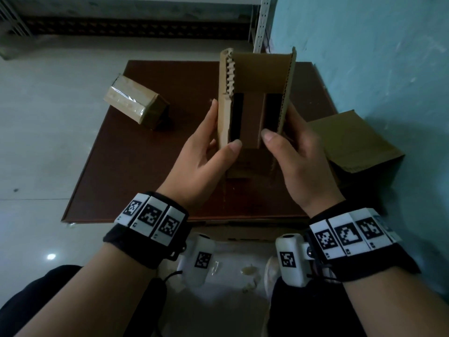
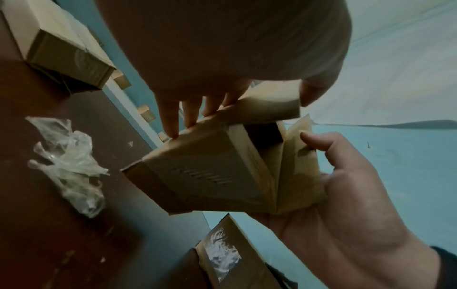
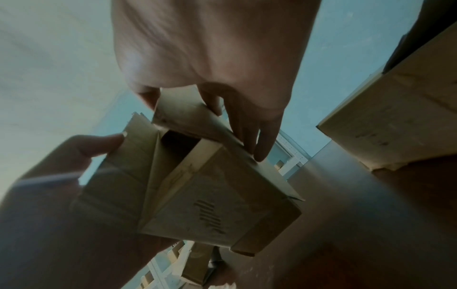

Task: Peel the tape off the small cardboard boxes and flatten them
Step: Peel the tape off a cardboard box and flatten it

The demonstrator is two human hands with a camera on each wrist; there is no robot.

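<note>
I hold a small opened cardboard box (image 1: pixel 255 76) upright above the brown table (image 1: pixel 136 178), its top flaps standing up and its inside showing. My left hand (image 1: pixel 216 137) grips its left wall, thumb on the near edge and fingers along the outside. My right hand (image 1: pixel 284 139) grips the right wall the same way. The left wrist view shows the box (image 2: pixel 210 172) with its end flaps spread between my left fingers (image 2: pixel 173 121) and my right hand (image 2: pixel 346 185). A second small box (image 1: pixel 136 103), wrapped in shiny tape, lies on the table's far left.
A larger cardboard box (image 1: pixel 352 147) stands at the table's right edge against the blue wall. A wad of peeled clear tape (image 2: pixel 71 166) lies on the table. A metal shelf upright (image 1: pixel 261 23) stands behind, and pale tiled floor lies to the left.
</note>
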